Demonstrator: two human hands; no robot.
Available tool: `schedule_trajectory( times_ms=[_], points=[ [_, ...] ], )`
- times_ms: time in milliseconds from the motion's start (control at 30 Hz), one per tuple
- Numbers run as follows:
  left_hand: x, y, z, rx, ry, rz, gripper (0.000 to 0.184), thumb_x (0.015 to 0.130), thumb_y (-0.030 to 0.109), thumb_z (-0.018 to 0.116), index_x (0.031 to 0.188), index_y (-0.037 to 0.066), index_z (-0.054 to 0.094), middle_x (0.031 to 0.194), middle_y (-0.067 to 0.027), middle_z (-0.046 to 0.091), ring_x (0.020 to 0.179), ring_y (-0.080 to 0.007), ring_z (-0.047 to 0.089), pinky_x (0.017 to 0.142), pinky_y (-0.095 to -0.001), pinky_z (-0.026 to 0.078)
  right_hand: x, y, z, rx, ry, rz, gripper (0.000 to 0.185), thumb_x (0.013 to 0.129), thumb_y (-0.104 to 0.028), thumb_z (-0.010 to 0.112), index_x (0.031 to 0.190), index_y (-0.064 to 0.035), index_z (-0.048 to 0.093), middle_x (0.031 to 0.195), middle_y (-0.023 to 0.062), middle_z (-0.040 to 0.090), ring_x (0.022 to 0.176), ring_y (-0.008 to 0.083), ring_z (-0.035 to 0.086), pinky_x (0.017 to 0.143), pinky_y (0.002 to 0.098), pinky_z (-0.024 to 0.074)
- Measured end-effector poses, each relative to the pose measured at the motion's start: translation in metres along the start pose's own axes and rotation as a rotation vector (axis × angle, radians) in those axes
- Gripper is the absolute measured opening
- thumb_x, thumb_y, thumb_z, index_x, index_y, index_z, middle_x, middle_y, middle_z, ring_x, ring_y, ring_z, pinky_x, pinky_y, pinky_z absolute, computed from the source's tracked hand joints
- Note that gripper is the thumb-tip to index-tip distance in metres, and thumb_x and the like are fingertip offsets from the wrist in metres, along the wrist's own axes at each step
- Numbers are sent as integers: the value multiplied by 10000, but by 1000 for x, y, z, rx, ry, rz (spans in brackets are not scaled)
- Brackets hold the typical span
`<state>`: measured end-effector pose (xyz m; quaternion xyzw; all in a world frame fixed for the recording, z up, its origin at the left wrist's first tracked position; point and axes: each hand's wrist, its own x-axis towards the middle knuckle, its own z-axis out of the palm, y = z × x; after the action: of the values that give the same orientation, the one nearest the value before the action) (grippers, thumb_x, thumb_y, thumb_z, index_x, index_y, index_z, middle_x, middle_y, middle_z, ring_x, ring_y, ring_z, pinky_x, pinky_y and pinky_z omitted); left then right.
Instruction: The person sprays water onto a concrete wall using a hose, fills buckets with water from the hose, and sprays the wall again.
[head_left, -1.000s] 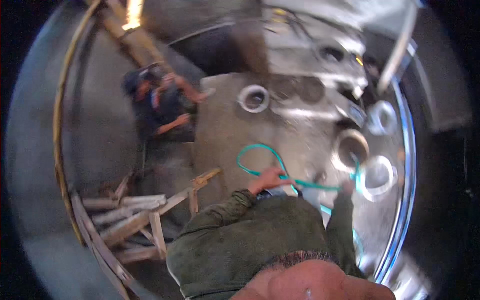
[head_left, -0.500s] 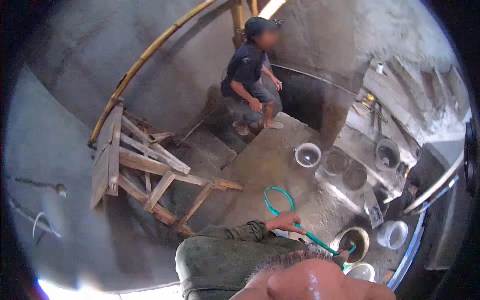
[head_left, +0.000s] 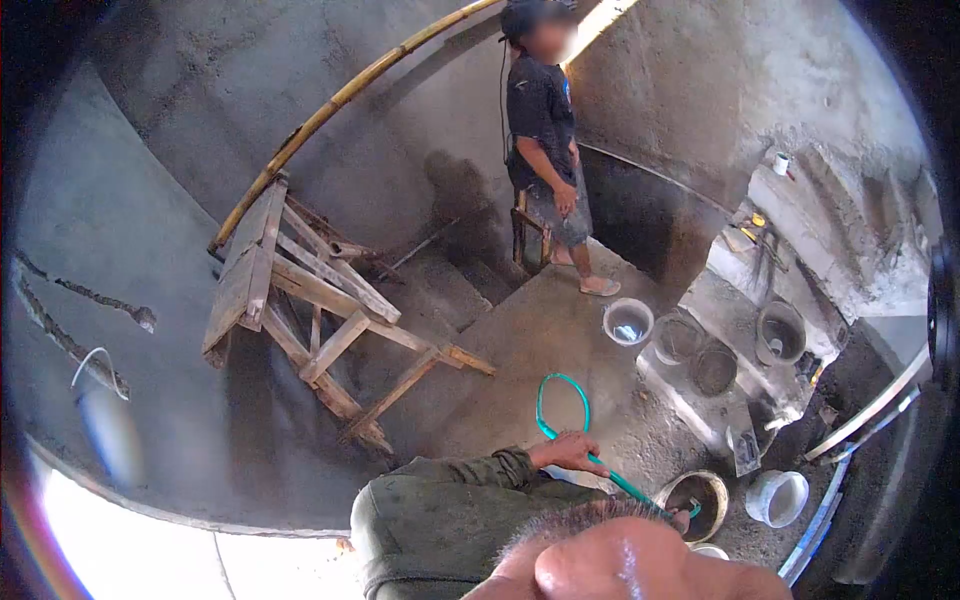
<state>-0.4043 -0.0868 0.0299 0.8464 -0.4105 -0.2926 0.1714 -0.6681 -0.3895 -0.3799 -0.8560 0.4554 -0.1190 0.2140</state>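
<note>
Gripping the hose (head_left: 628, 483) at lower centre, the left hand (head_left: 568, 451) has its grip closed around it, a loop rising beyond. The right hand (head_left: 683, 519) is at the bucket (head_left: 717, 486), lower right, by the hose's curved end; its grip is mostly hidden, so I cannot tell its state. The other person (head_left: 540, 135), upper centre, has straightened from a stoop, well apart from the hose, seemingly leaving the hose work unhindered.

Buckets (head_left: 777, 499): five, one mostly hidden. Round grey-filled tubs (head_left: 714, 371): two. Green hose (head_left: 632, 488): one. Wooden trestle (head_left: 345, 340): one. Curved bamboo pole (head_left: 345, 95): one. White cup (head_left: 781, 163): one. Other person (head_left: 541, 125): one, standing.
</note>
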Motion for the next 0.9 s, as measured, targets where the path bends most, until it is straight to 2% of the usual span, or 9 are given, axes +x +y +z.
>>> schedule_trajectory(
  times_ms=[100,133,267,333,467,567,667,733,900],
  points=[
    [-2,4,5,-43,61,27,661,644,701,565,635,41,587,669,-170,554,706,-352,560,568,-457,408,-1,30,21,-31,277,-302,217,715,-212,545,600,-44,468,563,98,505,479,235,491,442,395,393],
    [-1,3,7,-89,86,37,659,643,699,568,625,40,582,663,-171,553,698,-353,559,566,-459,407,-5,39,26,-32,277,-303,217,715,-212,545,600,-44,468,563,98,505,479,235,491,442,395,393],
    [5,0,20,-99,196,71,657,649,693,568,630,36,585,661,-175,552,694,-359,556,569,-461,405,-1,14,-11,42,-42,82,210,725,-209,535,611,-46,466,568,100,503,489,239,491,450,402,393],
    [6,10,4,-13,-33,-40,641,653,683,571,753,55,652,702,-156,595,738,-347,586,602,-452,417,3,10,-19,60,-92,135,205,728,-210,535,623,-47,469,576,101,505,498,239,493,458,403,395],
    [5,13,4,0,-31,-36,642,657,684,567,722,50,644,684,-159,586,721,-353,583,583,-453,411,12,2,-26,84,-182,206,195,734,-212,536,646,-49,475,593,102,509,518,239,499,475,406,400],
    [7,8,13,-48,118,40,649,651,699,558,633,52,597,639,-163,548,700,-353,560,570,-470,409,17,1,-30,96,-217,243,188,738,-214,536,664,-51,479,606,103,511,533,240,502,487,408,403],
    [2,22,-1,-68,90,-8,647,655,697,554,656,52,605,674,-162,554,726,-351,558,590,-466,412,22,1,-33,108,-247,273,182,742,-216,537,681,-53,483,618,103,514,547,240,506,500,410,407],
    [2,29,-10,10,-40,-89,639,670,687,547,685,52,611,734,-163,562,780,-343,556,631,-454,418,25,-1,-32,109,-263,285,179,745,-217,537,693,-54,486,627,104,516,557,240,509,508,411,409],
    [3,21,5,33,84,-24,655,654,697,557,755,57,653,777,-140,604,801,-334,582,656,-436,440,20,5,-32,125,-313,338,172,753,-221,538,722,-57,493,648,105,521,581,241,515,529,415,415]
  ],
)
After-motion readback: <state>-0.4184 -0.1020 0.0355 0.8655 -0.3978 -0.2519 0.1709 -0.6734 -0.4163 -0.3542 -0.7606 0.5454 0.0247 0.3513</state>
